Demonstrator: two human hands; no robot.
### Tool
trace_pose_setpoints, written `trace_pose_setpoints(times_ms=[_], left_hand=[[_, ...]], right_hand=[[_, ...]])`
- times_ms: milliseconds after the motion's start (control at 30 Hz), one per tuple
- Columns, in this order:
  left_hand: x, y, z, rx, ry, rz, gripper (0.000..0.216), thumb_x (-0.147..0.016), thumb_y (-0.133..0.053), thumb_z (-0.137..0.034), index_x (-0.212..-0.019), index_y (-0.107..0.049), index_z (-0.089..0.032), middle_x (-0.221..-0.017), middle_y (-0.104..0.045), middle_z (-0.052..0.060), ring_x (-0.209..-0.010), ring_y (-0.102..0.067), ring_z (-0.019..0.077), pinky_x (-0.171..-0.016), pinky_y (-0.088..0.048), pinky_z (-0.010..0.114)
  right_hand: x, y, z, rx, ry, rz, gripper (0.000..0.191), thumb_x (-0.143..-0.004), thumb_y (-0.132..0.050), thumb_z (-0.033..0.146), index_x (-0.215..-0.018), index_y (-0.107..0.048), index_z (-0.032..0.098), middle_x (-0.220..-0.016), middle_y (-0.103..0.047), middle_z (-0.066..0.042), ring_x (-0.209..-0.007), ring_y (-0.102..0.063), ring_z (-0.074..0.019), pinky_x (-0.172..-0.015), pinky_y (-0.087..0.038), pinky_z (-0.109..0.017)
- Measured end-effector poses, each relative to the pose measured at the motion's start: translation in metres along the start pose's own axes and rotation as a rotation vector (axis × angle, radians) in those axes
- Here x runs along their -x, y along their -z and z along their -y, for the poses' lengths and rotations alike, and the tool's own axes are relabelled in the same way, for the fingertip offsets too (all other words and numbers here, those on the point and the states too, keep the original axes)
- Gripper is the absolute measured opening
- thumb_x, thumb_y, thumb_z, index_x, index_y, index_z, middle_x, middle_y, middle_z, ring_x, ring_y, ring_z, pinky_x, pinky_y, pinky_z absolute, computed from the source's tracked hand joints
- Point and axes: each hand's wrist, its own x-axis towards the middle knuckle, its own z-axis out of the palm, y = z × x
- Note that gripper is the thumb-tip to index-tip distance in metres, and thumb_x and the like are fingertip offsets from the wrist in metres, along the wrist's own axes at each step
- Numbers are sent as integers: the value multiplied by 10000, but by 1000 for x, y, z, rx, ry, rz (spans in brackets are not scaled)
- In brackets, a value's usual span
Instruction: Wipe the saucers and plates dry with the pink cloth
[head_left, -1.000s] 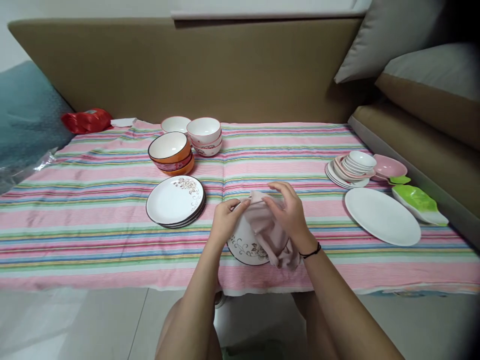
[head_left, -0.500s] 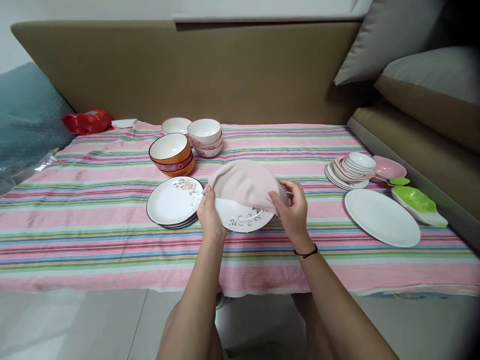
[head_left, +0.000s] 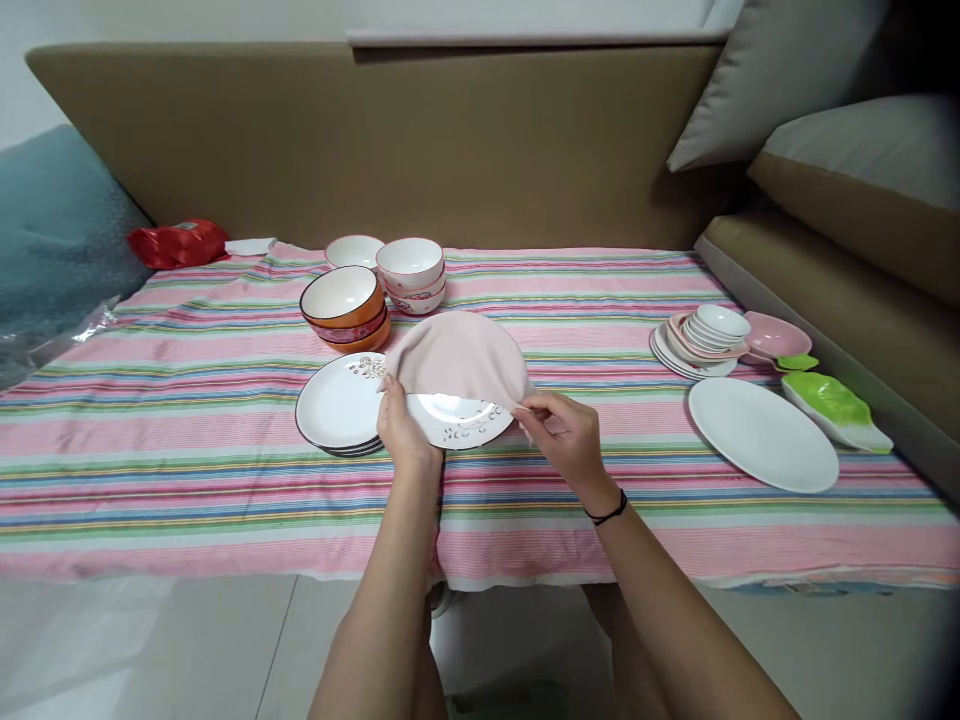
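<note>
1. Left hand (head_left: 403, 428) grips the flowered plate (head_left: 457, 422) at its eight o'clock.
2. Right hand (head_left: 561, 432) pinches the pink cloth (head_left: 459, 352) at the plate's four o'clock.
3. The cloth covers the plate's twelve-o'clock side.
4. Stacked plates (head_left: 337, 408) sit at nine; stacked bowls (head_left: 345, 312), ten.

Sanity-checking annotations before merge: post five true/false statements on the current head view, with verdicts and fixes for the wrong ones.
1. The left hand holds a patterned plate by its left side. True.
2. The pink cloth covers that plate entirely. False: the near part, with some of the pattern, is uncovered.
3. The right hand pinches the pink cloth. True.
4. The black wristband is on the left wrist. False: it is on the right wrist.
5. The white oval plate lies beside the green dish. True.
</note>
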Motion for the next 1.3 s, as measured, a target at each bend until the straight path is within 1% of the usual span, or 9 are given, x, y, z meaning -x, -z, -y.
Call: trace_pose_setpoints(times_ms=[133,233,333,433,567,633,800,1033,1300], left_hand=[[1,-1,-1,-58,-6,38,403,-797,-623,-470,-1029,-648,-141,-1085,-664,95,-987,-627,203,-806,-528,282],[3,-2,-4,-140,-1,103,389,-756,-656,-475,-966,-670,-147,-984,-680,71,-905,-630,185,-746,-515,255],[6,-4,-5,-206,37,219,379,-702,-703,-462,-931,-685,-160,-912,-684,45,-801,-619,164,-679,-495,240],[11,-3,-3,-267,154,410,389,-665,-732,-465,-906,-694,-162,-832,-679,31,-682,-591,140,-602,-462,233],[16,1,-2,-382,298,600,397,-655,-744,-475,-890,-696,-159,-687,-631,-3,-539,-521,102,-500,-384,214],[16,2,-2,-431,323,640,406,-667,-732,-492,-902,-696,-163,-635,-600,-15,-500,-493,95,-470,-351,211],[16,4,-4,-506,305,722,391,-693,-703,-505,-883,-694,-163,-635,-600,-1,-497,-494,105,-453,-335,218],[17,4,-11,-643,160,758,300,-561,-807,-382,-675,-652,-151,-611,-592,-22,-534,-517,110,-509,-383,218],[16,3,-1,-404,127,459,369,-546,-816,-345,-834,-705,-145,-713,-673,15,-599,-591,143,-572,-456,246]], right_hand=[[2,11,2,-231,-136,115,454,-900,-480,515,-648,-704,211,-435,-555,4,-383,-495,-129,-391,-408,-263],[-1,17,-2,-203,-212,-194,430,-902,-495,482,-653,-693,193,-501,-573,-9,-473,-538,-140,-465,-440,-271],[-8,20,-9,-100,-206,-403,217,-838,-619,399,-886,-684,197,-849,-666,-46,-781,-617,-183,-700,-503,-311],[-11,22,-14,-83,-202,-234,361,-792,-662,385,-1107,-616,215,-1089,-631,-63,-938,-591,-209,-782,-487,-327],[-9,28,-17,-3,-276,-34,245,-813,-624,426,-761,-626,186,-711,-604,-7,-660,-541,-167,-567,-411,-273],[-8,30,-17,74,-243,-40,282,-824,-610,423,-672,-584,186,-650,-561,3,-625,-510,-159,-561,-385,-272],[-9,29,-12,127,-147,-50,207,-842,-598,410,-850,-620,205,-812,-617,-14,-753,-550,-182,-660,-412,-285],[-7,19,-10,-104,-363,100,343,-832,-586,503,-694,-550,191,-609,-500,29,-566,-445,-132,-512,-337,-250],[-6,12,-8,-317,-474,-121,315,-816,-618,492,-883,-640,184,-817,-647,-26,-753,-582,-195,-633,-456,-282]])
